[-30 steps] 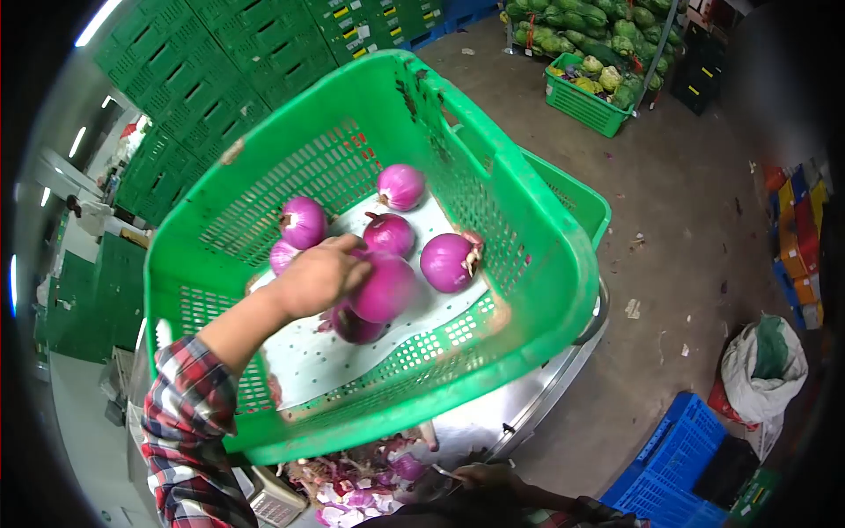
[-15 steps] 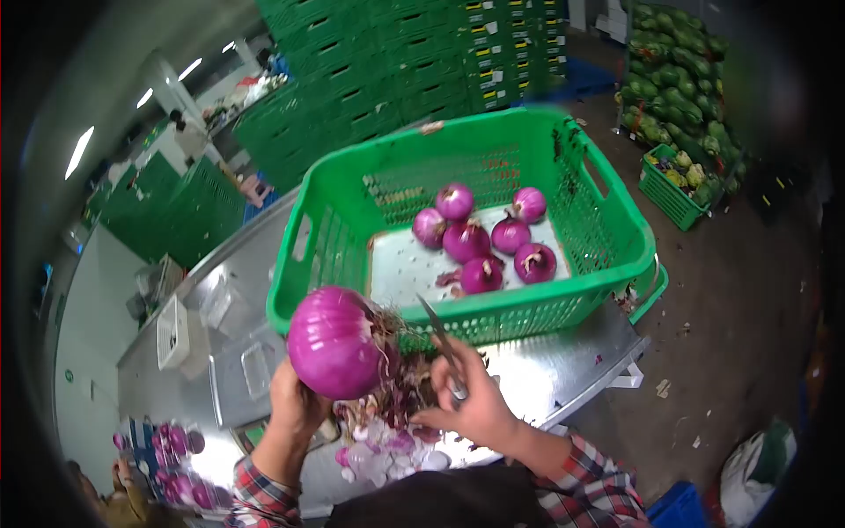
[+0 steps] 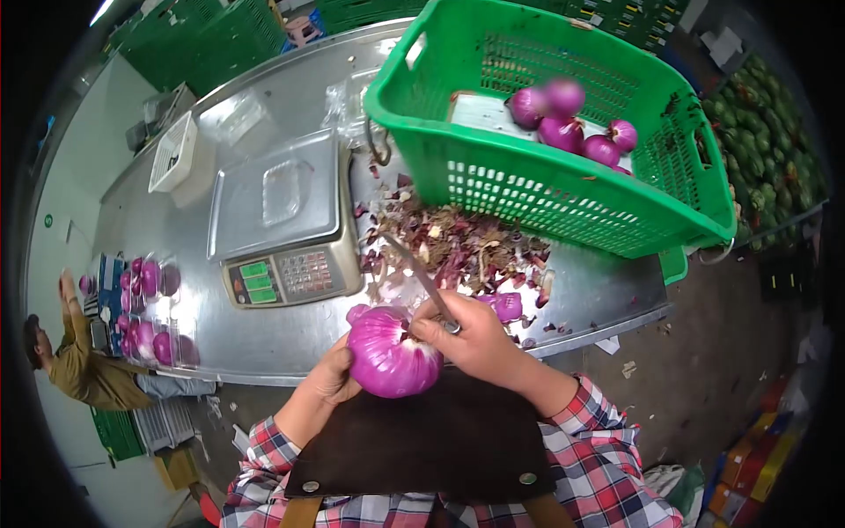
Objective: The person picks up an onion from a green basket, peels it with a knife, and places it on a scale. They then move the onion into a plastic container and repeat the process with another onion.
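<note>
A large purple onion is gripped from its left side by my left hand, low in front of the dark apron. My right hand is closed round the handle of a knife, whose blade points up and to the left, and its thumb and fingers touch the onion's root end. Beyond the hands, dry onion skins lie heaped on the metal table. Several onions sit in a large green crate at the upper right.
A scale bearing a clear tray stands left of the skins. Farther left are a white basket and packed onions. Another person is at the far left. The table's front edge runs between the scale and the apron.
The view has tilted down and turned left, bringing the scale fully into sight. The onion is now lower, near the apron, and my right hand with the knife has come against its root end.
</note>
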`<state>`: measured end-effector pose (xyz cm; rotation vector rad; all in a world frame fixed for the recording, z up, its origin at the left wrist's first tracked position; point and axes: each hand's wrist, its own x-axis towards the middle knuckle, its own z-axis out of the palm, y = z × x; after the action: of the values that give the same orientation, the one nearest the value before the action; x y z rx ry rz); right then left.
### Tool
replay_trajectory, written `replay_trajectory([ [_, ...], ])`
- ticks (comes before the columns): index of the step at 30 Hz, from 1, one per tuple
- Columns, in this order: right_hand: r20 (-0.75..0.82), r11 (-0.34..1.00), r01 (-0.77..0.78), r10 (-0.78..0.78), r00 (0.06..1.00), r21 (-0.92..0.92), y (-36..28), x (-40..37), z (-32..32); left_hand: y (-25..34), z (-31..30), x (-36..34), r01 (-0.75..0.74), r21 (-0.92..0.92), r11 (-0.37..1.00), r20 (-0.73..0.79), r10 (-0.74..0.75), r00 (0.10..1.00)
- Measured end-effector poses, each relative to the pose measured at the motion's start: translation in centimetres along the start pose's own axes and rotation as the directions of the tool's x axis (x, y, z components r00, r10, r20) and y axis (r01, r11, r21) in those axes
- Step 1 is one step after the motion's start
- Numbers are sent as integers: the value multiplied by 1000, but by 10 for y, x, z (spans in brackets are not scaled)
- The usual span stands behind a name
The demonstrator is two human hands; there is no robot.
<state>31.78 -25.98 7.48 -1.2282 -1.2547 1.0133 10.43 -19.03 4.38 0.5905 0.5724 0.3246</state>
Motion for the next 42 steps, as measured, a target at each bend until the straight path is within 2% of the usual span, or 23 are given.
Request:
replay_trajectory([
  [2,-16,970,-205,209,978,127,8,1,6,-8,-8,-4,-6,-121,993,-35,2,999],
  [3,-57,990,-139,139,989,4,20,-6,4,-10,-13,-7,-11,-180,984,-50,2,999],
  [4,-7,975,-43,43,999,-217,21,-13,1,-10,-20,-10,-27,-192,981,-58,16,998],
  [6,152,786,174,-104,983,-593,19,-30,-3,-15,-34,-19,-56,-219,974,-77,40,996],
  [7,266,747,188,-16,964,-637,12,-34,0,-17,-41,-22,-52,-230,972,-85,33,996],
  [14,352,590,363,-139,926,-721,25,-29,23,-30,-56,-36,28,-209,978,-30,-35,999],
  [17,315,470,345,-144,938,-812,28,-35,26,-31,-53,-35,94,-227,969,-49,-108,993],
  [20,306,449,343,-154,939,-825,28,-36,21,-22,-43,-35,109,-160,981,-23,-114,993],
  [23,269,508,298,-130,954,-809,46,-44,2,-15,-26,-30,69,-115,991,67,-62,996],
  [24,90,519,75,2,996,-852,69,-49,-16,-5,-20,-31,35,-13,999,94,-34,995],
  [25,46,398,-94,328,944,-912,71,-48,-40,10,-14,-31,2,93,996,127,-14,992],
  [26,-43,435,-115,170,985,-893,73,-55,-49,16,-10,-30,-52,181,982,160,23,987],
  [28,-138,762,-261,223,965,-592,73,-59,-46,2,-16,-20,-94,67,993,62,90,994],
  [29,-121,881,-310,286,951,-357,69,-56,-34,-1,-22,-11,-114,27,993,20,114,993],
  [30,-83,932,-348,340,937,-100,63,-49,-20,-1,-25,-6,-138,-15,990,-22,138,990],
  [31,-6,825,-565,565,825,-7,29,-34,-8,2,-25,-3,-124,-50,991,-55,121,991],
  [32,66,859,-507,503,862,72,23,-28,4,6,-24,1,-108,-86,990,-87,100,991],
  [33,169,816,-563,542,823,132,18,-21,9,7,-21,7,-134,-121,984,-64,127,990],
  [34,272,762,-621,568,777,182,14,-14,12,9,-19,11,-166,-61,984,-57,163,985],
  [37,298,691,-612,534,791,385,21,-3,19,2,-30,17,-266,164,950,7,269,963],
  [40,178,770,-520,491,853,370,23,-1,14,4,-27,21,-361,260,896,-26,380,924],
  [41,106,791,-465,464,880,397,21,-2,14,9,-17,19,-298,233,926,-85,325,942],
  [42,42,812,-455,474,880,366,17,-1,14,17,-9,14,-231,170,958,-56,244,968],
])
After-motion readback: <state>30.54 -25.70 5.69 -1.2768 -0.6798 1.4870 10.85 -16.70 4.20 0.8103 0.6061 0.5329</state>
